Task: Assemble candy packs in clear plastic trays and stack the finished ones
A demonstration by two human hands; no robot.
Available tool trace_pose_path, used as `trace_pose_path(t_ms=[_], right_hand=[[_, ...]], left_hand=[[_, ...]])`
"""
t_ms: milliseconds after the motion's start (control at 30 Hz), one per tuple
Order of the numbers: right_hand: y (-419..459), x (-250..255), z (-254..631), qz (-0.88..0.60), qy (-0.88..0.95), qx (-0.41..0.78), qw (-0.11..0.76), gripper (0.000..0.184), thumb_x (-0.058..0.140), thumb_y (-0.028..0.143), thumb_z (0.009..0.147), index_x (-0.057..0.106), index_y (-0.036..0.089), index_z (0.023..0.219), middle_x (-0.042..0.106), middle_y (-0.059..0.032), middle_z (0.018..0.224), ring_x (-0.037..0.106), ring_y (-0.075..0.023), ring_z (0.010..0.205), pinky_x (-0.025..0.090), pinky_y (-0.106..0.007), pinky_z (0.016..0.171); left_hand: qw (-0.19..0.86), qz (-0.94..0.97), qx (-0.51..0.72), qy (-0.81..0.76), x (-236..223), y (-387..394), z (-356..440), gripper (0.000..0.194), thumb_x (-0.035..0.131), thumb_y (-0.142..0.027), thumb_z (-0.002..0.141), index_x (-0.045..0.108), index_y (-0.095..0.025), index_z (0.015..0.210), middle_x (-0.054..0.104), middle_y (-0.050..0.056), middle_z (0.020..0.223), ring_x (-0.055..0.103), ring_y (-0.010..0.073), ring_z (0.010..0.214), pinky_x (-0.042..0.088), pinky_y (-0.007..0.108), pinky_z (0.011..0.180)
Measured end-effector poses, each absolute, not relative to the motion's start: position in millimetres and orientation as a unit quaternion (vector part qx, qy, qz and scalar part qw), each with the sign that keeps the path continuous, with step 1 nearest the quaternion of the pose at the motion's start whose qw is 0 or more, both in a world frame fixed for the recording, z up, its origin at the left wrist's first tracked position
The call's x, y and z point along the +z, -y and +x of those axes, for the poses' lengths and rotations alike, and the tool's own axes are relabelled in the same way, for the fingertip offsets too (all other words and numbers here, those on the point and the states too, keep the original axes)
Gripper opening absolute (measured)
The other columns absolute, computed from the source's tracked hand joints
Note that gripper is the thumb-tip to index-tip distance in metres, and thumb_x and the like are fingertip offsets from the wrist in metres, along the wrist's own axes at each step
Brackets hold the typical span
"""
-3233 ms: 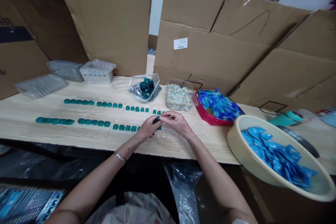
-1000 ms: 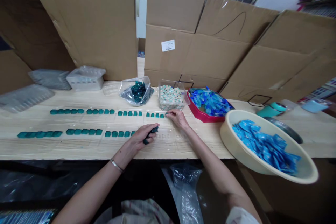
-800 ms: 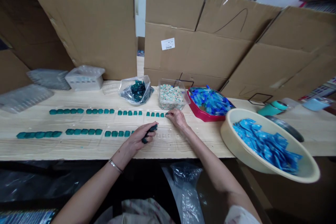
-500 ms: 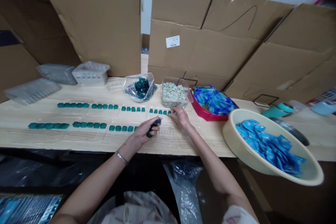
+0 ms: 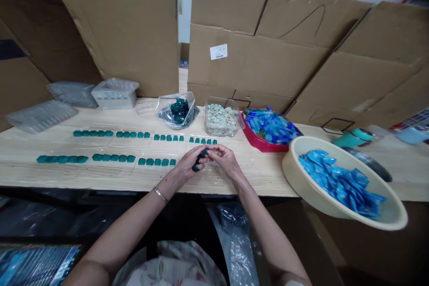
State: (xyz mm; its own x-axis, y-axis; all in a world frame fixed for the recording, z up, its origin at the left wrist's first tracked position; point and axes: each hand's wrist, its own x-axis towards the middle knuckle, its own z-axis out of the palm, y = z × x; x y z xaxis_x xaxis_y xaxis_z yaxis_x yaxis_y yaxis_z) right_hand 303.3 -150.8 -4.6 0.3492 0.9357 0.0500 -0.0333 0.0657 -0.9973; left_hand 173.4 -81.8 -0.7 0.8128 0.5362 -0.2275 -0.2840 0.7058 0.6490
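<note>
My left hand (image 5: 188,166) is curled round several small dark teal pieces (image 5: 198,161) over the front of the wooden table (image 5: 100,178). My right hand (image 5: 223,158) meets it, its fingertips pinching at one of those pieces. Under both hands lie clear plastic trays (image 5: 214,174). Two rows of teal pieces (image 5: 134,134) sit in such trays, stretching left from the hands. The near row (image 5: 110,158) ends just left of my left hand.
At the back stand a plastic bag of teal pieces (image 5: 177,109), a clear tub of pale pieces (image 5: 221,118), a red tray of blue packets (image 5: 268,127). A cream bowl of blue packets (image 5: 342,183) overhangs the right front edge. Stacked clear trays (image 5: 43,114) lie far left; cardboard boxes (image 5: 268,62) behind.
My right hand has come back from the end of the far row to my left hand, where it now pinches at a teal piece. The left hand stayed closed.
</note>
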Motion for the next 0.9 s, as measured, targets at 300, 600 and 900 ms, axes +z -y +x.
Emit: trace_pose_path(t_ms=[300, 600, 900], right_hand=[[151.0, -5.6, 314.6, -0.523, 0.307, 0.423, 0.673, 0.026, 0.074, 0.037, 0.064, 0.064, 0.018, 0.078, 0.065, 0.0003, 0.064, 0.058, -0.0114, 0.057, 0.048, -0.027, 0.063], [151.1, -17.3, 317.0, -0.5, 0.283, 0.423, 0.701, 0.03, 0.077, 0.031, 0.061, 0.067, 0.018, 0.086, 0.067, -0.0002, 0.068, 0.06, -0.0109, 0.059, 0.05, -0.027, 0.065], [162.2, -11.0, 308.8, -0.64, 0.537, 0.102, 0.541, 0.026, 0.06, 0.028, 0.079, 0.064, 0.017, 0.103, 0.067, -0.0078, 0.09, 0.063, -0.0158, 0.074, 0.054, -0.031, 0.071]], left_hand=[[0.927, 0.261, 0.177, -0.203, -1.9, 78.2, 177.8, 0.026, 0.066, -0.036, 0.076, 0.055, -0.013, 0.085, 0.046, -0.003, 0.066, 0.033, -0.0015, 0.04, 0.016, 0.008, 0.03], [0.648, 0.588, 0.315, -0.366, -6.1, 90.2, 186.5, 0.026, 0.064, -0.038, 0.072, 0.058, -0.018, 0.087, 0.043, -0.007, 0.052, 0.035, 0.005, 0.039, 0.027, 0.016, 0.037], [0.388, 0.785, 0.401, -0.268, -12.5, 83.4, 187.4, 0.003, 0.054, -0.02, 0.077, 0.056, -0.018, 0.079, 0.063, 0.003, 0.081, 0.058, 0.0158, 0.077, 0.045, 0.029, 0.075]])
